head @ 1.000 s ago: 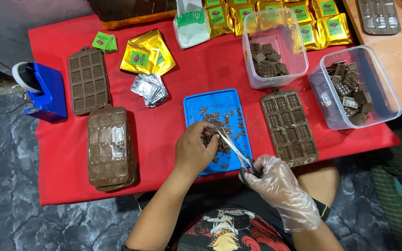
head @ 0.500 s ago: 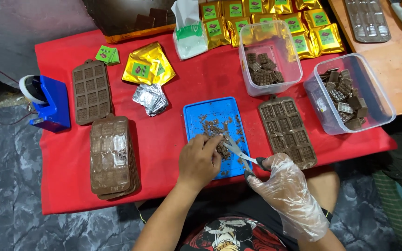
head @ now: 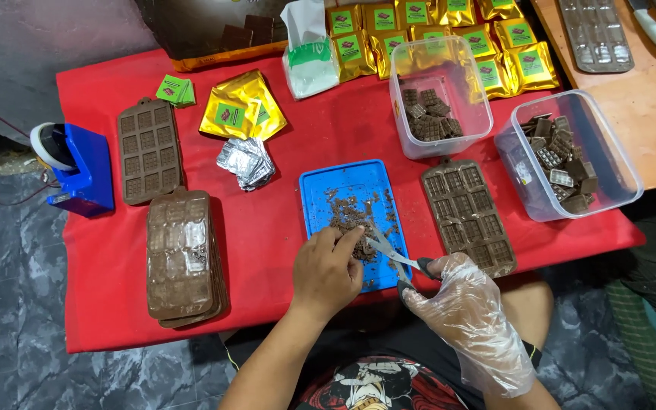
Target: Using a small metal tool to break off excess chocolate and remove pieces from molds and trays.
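At the near edge of the table [head: 267,228], the left hand [head: 328,269] pinches a small chocolate piece [head: 356,241] over the blue tray [head: 320,190], its grip closed on that piece with fingertips and thumb. The right hand [head: 468,319], in a clear plastic glove, grasps the scissors [head: 392,254] by the dark handles, blades pointing toward the piece and touching or nearly touching it. The piece looks light, stiff and brittle, likely to snap or crumble, and may soften under bare fingers, so a hold by the edges, well away from the blades, seems best. Crumbs [head: 347,212] lie scattered on the tray. Just right of the tray lies a brown mould [head: 468,216]; to the left sits a stack of moulds [head: 184,258], with another mould [head: 148,148] beyond it and a blue tape dispenser [head: 77,167] at the far left. Foil wraps [head: 246,161] and gold pouches [head: 243,114] lie mid-table. Farther off stand two clear tubs [head: 461,121] [head: 616,167] holding chocolate squares, then rows of gold packets [head: 434,30]. The table wears a smooth red cloth; beneath it shows grey marbled floor [head: 17,304], and a wooden surface [head: 647,114] adjoins at the right.
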